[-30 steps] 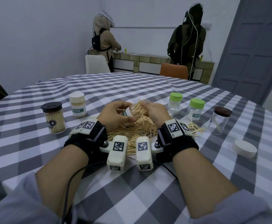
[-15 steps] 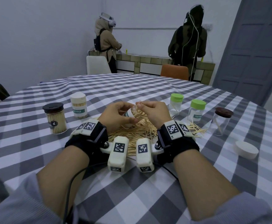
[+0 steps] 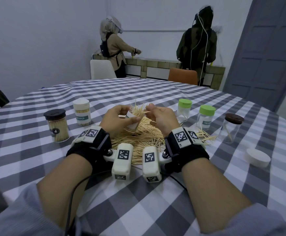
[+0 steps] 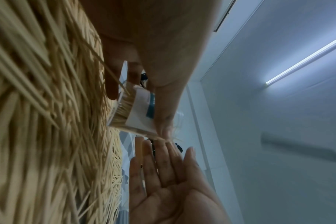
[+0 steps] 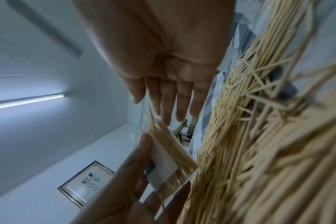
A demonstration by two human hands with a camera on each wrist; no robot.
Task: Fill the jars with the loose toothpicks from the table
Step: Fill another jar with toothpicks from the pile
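Head view: the left hand (image 3: 117,119) holds a small clear jar (image 3: 132,122) with a white-and-teal label, tilted, just above the pile of loose toothpicks (image 3: 138,138) at the middle of the worktop (image 3: 155,193). Its grip is closed round the jar, thumb on the near side and fingers on the far side. A bundle of toothpicks (image 3: 138,109) fans out of the jar's mouth toward 12 o'clock. The right hand (image 3: 162,116) is just beside that bundle at 3 o'clock of it, its grip wide; whether the fingertips touch the sticks cannot be told from here.

Left wrist view: the jar (image 4: 136,110) is packed with toothpicks, and the right hand (image 4: 173,181) shows an open palm with straight fingers (image 4: 171,154) at the tips of the sticks. Right wrist view: the same straight fingers (image 5: 169,106) reach the loose ends above the jar (image 5: 163,163), with the pile (image 5: 269,136) close alongside.

At 9 o'clock of the pile stand a black-lidded jar (image 3: 56,125) full of toothpicks and a white-lidded jar (image 3: 81,112), also filled. At 2 o'clock stand two green-lidded jars (image 3: 183,109) (image 3: 205,119), nearly empty, and at 3 o'clock a brown-lidded jar (image 3: 230,127) with a few sticks. A loose white lid (image 3: 257,157) lies at 4 o'clock. Two people (image 3: 115,46) (image 3: 198,43) stand at a far counter, backs turned.
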